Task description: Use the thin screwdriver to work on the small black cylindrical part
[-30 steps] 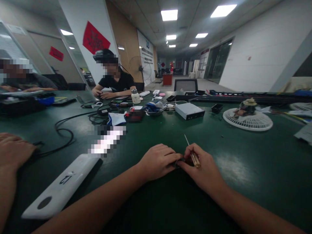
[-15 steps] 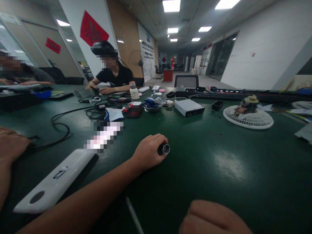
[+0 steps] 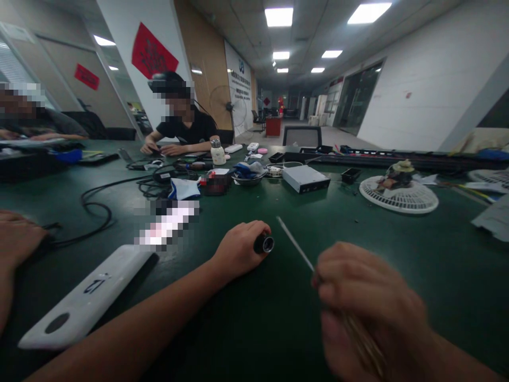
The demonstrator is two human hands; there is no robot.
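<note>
In the head view, the left hand point(image 3: 238, 250) is closed around a black cylindrical part point(image 3: 260, 243), its ringed end facing 3 o'clock. At the part's 4 o'clock, the right hand point(image 3: 363, 292) grips a screwdriver point(image 3: 297, 246), its shaft pointing toward 11 o'clock. On the green surface point(image 3: 254, 329), a grey box-like drive point(image 3: 304, 178) lies at the part's 1 o'clock, a long white device point(image 3: 89, 298) near 8.

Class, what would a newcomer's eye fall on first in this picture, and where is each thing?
Probably the screwdriver in the right hand, front right, its shaft angled forward and left. Left of it, the left hand grips a black cylinder. A white fan grille lies farther back on the table's right side.
</note>
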